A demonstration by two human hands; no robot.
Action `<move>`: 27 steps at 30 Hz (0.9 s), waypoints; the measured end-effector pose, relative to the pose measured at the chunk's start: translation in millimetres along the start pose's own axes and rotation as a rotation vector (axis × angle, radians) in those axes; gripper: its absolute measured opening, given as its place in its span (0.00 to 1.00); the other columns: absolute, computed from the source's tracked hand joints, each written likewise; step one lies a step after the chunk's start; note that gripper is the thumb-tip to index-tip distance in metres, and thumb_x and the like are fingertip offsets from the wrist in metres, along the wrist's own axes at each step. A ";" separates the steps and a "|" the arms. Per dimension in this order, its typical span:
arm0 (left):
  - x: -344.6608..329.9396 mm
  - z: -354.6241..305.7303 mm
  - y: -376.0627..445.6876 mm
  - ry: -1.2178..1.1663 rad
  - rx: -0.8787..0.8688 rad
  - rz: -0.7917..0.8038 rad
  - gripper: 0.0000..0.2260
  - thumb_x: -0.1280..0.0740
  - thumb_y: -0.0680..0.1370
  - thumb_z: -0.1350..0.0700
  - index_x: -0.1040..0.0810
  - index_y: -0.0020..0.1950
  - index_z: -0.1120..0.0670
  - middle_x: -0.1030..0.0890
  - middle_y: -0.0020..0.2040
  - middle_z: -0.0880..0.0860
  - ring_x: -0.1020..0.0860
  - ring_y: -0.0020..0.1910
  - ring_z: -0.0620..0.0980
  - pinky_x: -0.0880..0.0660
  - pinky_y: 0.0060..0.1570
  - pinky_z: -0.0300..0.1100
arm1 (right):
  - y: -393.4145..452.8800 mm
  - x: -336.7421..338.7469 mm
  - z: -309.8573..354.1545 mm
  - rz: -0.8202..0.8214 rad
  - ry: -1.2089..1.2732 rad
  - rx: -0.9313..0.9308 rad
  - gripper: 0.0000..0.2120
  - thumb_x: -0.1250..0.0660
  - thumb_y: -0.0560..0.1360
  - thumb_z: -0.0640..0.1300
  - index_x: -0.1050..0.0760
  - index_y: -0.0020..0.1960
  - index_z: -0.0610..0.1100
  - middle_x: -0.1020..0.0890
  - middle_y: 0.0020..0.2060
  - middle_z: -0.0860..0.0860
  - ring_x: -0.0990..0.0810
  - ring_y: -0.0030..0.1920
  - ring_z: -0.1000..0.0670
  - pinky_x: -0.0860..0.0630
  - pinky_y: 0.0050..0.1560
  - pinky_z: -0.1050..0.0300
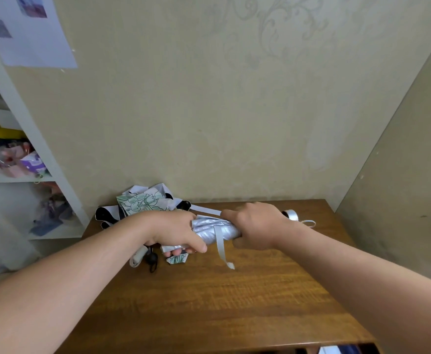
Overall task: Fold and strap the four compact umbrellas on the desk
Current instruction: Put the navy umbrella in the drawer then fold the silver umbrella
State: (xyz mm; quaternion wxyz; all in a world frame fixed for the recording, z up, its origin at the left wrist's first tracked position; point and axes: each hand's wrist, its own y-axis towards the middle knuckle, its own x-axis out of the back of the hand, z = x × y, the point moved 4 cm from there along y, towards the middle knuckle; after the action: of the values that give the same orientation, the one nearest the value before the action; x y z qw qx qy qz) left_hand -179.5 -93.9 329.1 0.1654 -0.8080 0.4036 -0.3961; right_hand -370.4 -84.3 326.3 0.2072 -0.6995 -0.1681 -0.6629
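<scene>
A silver compact umbrella [215, 229] is held level above the wooden desk [222, 302], its canopy rolled into a tight bundle. My left hand [176, 233] grips its left end and my right hand [256, 226] grips its right end. Its silver strap [222, 247] hangs loose from the middle down to the desk. A silver loop [293, 215] sticks out past my right hand. Behind my left hand lies an unfolded umbrella with a white and green floral canopy [142, 201] and black lining. A black knob with a cord [152, 258] and a white handle [139, 255] lie under my left wrist.
A white shelf unit [30, 139] with clutter stands left of the desk. A beige wall [209, 111] backs the desk and another wall closes the right side. Papers [28, 29] are pinned at the top left.
</scene>
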 end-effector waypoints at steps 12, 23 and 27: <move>8.4 -5.6 0.7 0.238 -0.365 -0.502 0.14 0.26 0.75 0.41 0.20 0.60 0.36 0.19 0.57 0.35 0.21 0.54 0.38 0.22 0.56 0.44 | 0.1 -12.8 -8.9 0.196 0.219 -0.082 0.13 0.30 0.70 0.54 0.28 0.51 0.53 0.20 0.43 0.53 0.20 0.44 0.45 0.23 0.40 0.51; -0.4 -11.5 -6.0 0.413 -0.523 -0.576 0.15 0.26 0.74 0.50 0.18 0.58 0.35 0.25 0.61 0.34 0.25 0.60 0.37 0.28 0.58 0.34 | 0.7 -15.3 -7.6 0.213 0.307 -0.106 0.10 0.29 0.69 0.50 0.26 0.48 0.50 0.19 0.39 0.52 0.20 0.40 0.46 0.26 0.37 0.51; -13.6 -10.9 -0.7 0.564 -0.577 -0.578 0.15 0.27 0.75 0.50 0.16 0.59 0.36 0.25 0.60 0.37 0.30 0.53 0.30 0.37 0.51 0.25 | 0.2 -15.8 -5.1 0.258 0.367 -0.101 0.09 0.30 0.70 0.49 0.27 0.46 0.50 0.20 0.36 0.52 0.22 0.35 0.49 0.27 0.34 0.53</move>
State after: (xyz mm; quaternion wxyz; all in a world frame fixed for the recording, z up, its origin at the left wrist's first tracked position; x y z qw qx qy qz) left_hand -192.4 -82.2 329.5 -0.2973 -0.7610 0.2854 -0.5011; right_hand -375.7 -86.6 310.7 0.2819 -0.5923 -0.0031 -0.7548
